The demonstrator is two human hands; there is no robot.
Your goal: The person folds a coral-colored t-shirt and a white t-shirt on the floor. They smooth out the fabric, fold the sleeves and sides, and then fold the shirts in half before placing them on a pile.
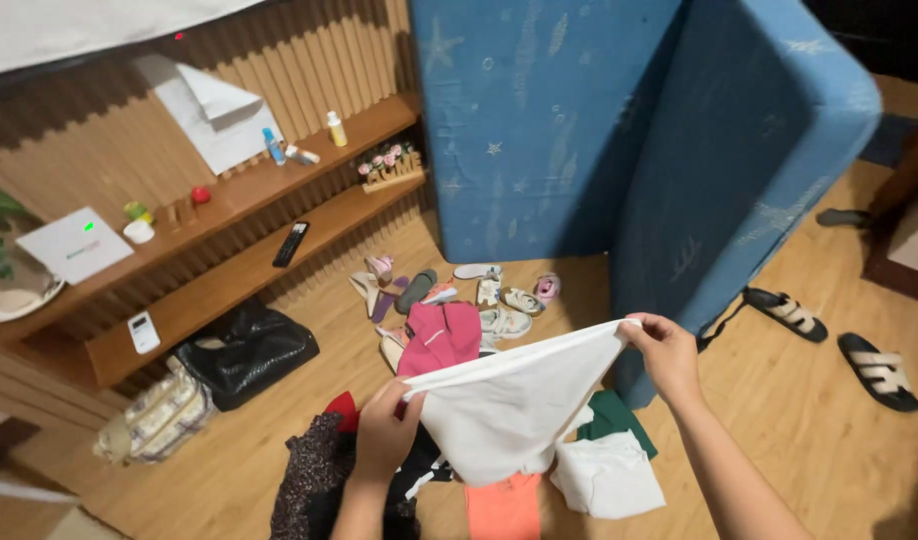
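A white garment (509,405) is stretched between my two hands above a heap of clothes on the wooden floor. My left hand (384,432) pinches its left corner. My right hand (667,352) grips its right corner, slightly higher. Under it lie a pink garment (441,335), a dark patterned garment (309,480), an orange piece (504,508), a green piece (614,415) and another white piece (609,478).
A folded blue mattress (629,140) stands upright behind the pile. Several small shoes (484,290) lie by it, black sandals (829,340) to the right. Left: a black bag (244,350), a patterned bag (159,420), and wooden shelves (229,270) with a remote and bottles.
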